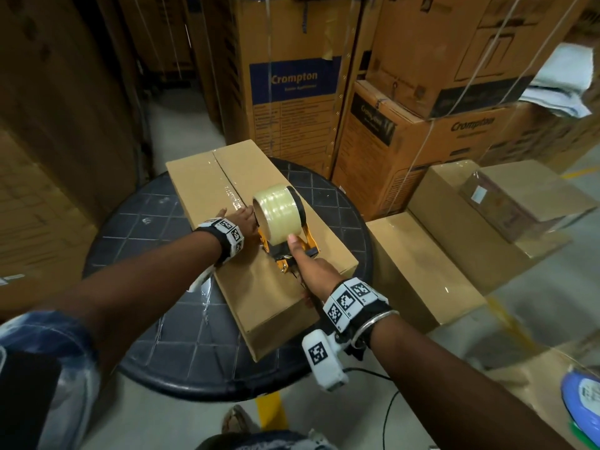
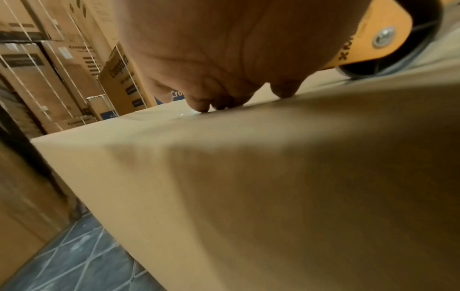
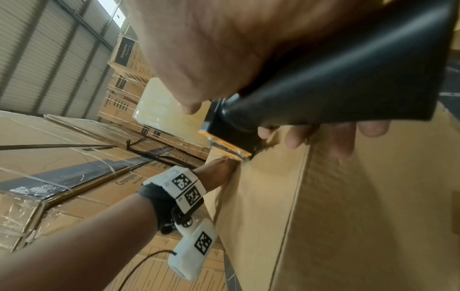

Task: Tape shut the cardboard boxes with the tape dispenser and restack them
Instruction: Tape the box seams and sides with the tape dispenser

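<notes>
Head view puts the cardboard box (image 1: 259,241) mid-frame on a round dark table (image 1: 136,228), its long axis and centre seam running from the lower right toward the upper left. Astride that seam near the box's middle sits the tape dispenser (image 1: 285,228). The right hand (image 1: 311,271), just below it in the frame, grasps the black handle, index finger extended onto the roll. The left hand (image 1: 242,219) lies flat-fingered on the lid just left of the dispenser, pressing the glossy tape — its fingertips (image 2: 199,107) touch the cardboard. I judge the untaped seam lies toward the lower right, so the pull comes toward the person.
</notes>
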Available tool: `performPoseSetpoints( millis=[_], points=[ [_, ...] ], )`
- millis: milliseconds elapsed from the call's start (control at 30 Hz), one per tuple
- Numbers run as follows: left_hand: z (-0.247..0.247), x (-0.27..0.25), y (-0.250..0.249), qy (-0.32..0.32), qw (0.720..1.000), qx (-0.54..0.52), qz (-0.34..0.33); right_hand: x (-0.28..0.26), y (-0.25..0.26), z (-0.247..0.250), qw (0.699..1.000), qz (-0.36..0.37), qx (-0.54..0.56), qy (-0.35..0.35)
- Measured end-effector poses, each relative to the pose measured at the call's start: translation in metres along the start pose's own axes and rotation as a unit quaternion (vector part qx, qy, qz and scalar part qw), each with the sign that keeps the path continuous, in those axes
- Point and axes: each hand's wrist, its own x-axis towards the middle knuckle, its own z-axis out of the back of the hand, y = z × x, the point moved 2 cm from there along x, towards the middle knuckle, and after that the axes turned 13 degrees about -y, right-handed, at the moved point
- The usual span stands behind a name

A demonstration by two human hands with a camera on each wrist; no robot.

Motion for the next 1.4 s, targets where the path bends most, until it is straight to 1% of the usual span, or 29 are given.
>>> performPoseSetpoints(
  millis=[100, 167, 367, 433, 533, 633, 767, 867, 1000, 1133, 1233, 1300, 1400],
  points=[
    [0.001, 0.003, 0.004, 0.035, 0.998, 0.048, 0.000, 0.003, 0.000, -0.002, 1.000, 0.016, -0.016, -0.005],
    [0.005, 0.006, 0.005, 0.029, 0.997, 0.067, -0.009, 0.009, -0.001, -0.003, 0.999, 0.026, -0.021, -0.011],
    [0.000, 0.029, 0.024, 0.030, 0.999, 0.015, 0.020, 0.027, 0.012, -0.006, 0.999, 0.038, -0.011, -0.010],
    [0.008, 0.027, 0.017, 0.028, 0.999, 0.015, 0.019, 0.035, 0.019, -0.007, 0.999, 0.040, 0.000, -0.008],
    [0.018, 0.026, 0.009, 0.045, 0.999, -0.001, 0.027, 0.047, 0.028, -0.007, 0.999, 0.033, 0.024, -0.009],
    [0.013, 0.035, 0.014, 0.059, 0.998, -0.020, 0.027, 0.054, 0.034, -0.006, 0.999, 0.026, 0.031, 0.001],
    [0.006, 0.043, 0.023, 0.049, 0.998, 0.001, 0.028, 0.058, 0.037, -0.007, 0.999, 0.043, 0.014, -0.006],
    [0.008, 0.041, 0.020, 0.044, 0.998, 0.036, 0.011, 0.061, 0.032, -0.006, 0.999, 0.040, 0.019, -0.005],
    [0.007, 0.041, 0.022, 0.066, 0.993, 0.095, -0.017, 0.060, 0.028, -0.006, 0.999, 0.046, 0.006, -0.005],
    [0.011, 0.037, 0.020, 0.067, 0.996, 0.063, 0.007, 0.056, 0.023, -0.002, 0.998, 0.055, 0.010, -0.006],
    [0.015, 0.035, 0.017, 0.065, 0.997, 0.035, 0.031, 0.049, 0.003, 0.008, 0.998, 0.062, 0.006, -0.017],
    [0.012, 0.038, 0.018, 0.066, 0.997, 0.031, 0.032, 0.040, -0.011, 0.013, 0.997, 0.064, 0.016, -0.028],
    [0.008, 0.038, 0.019, 0.046, 0.998, 0.014, 0.041, 0.030, -0.017, 0.016, 0.997, 0.063, 0.024, -0.037]
  ],
)
